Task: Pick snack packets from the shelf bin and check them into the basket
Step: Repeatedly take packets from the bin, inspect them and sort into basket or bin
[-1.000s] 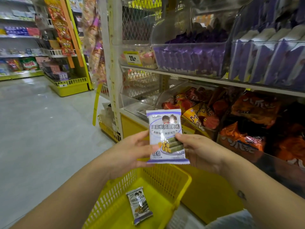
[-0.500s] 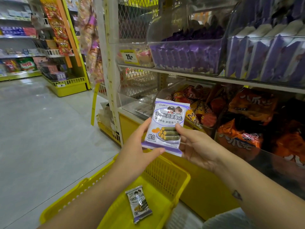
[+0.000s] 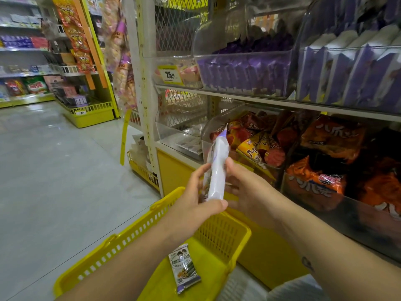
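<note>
A white and purple snack packet [image 3: 217,168] is held upright above the yellow basket [image 3: 223,235], turned so its edge and pale back face me. My left hand [image 3: 195,203] grips its lower end with thumb and fingers. My right hand [image 3: 243,187] holds its right side. A second packet [image 3: 184,268] of the same kind lies flat on the basket floor. The clear shelf bin [image 3: 184,135] at the left of the lower shelf holds a few flat packets.
Clear bins with red and orange snack bags [image 3: 332,137] fill the lower shelf to the right. Purple packs [image 3: 245,72] sit in bins above. A white shelf post [image 3: 143,83] stands left of the bins. Grey aisle floor [image 3: 54,170] stretches left toward yellow shelving [image 3: 93,114].
Both hands have turned the packet from front-facing to edge-on, showing its pale back. The packet rose slightly and stands more upright. The view shifted a little to the left.
</note>
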Motion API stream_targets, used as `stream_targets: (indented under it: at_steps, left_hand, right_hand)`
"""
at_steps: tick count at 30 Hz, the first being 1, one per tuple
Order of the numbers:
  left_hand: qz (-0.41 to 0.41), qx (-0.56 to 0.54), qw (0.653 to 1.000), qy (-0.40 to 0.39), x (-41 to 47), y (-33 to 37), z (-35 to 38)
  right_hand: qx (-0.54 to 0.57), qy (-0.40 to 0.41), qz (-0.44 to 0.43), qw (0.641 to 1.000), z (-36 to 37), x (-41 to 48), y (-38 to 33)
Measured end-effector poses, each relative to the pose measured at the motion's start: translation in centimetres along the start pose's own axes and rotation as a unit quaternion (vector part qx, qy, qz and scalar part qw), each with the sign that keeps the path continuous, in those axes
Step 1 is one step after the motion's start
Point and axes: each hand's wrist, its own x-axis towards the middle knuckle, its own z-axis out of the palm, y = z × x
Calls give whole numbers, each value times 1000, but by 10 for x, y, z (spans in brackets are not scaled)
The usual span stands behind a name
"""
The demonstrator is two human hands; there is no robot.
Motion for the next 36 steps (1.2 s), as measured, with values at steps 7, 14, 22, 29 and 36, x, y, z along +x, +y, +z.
stream_targets:
  at_steps: [7, 14, 22, 29, 36]
  left_hand:
    - [-84, -200, 971, -100, -3, 4, -9]
    - [-48, -63, 993, -90, -4, 7, -13]
    - [3, -43, 998, 41, 4, -9, -17]
    - [-54, -245, 967, 36, 10, -9, -34]
    - [-45, -263, 962, 58, 13, -3, -48]
  right_hand:
    - [96, 57, -18, 994, -16, 4, -5]
    - [77, 83, -68, 991, -19, 2, -10]
    - [-181, 81, -224, 954, -5, -6, -6]
    - [39, -66, -108, 991, -4, -8, -15]
    - [-9, -143, -75, 987, -12, -10, -12]
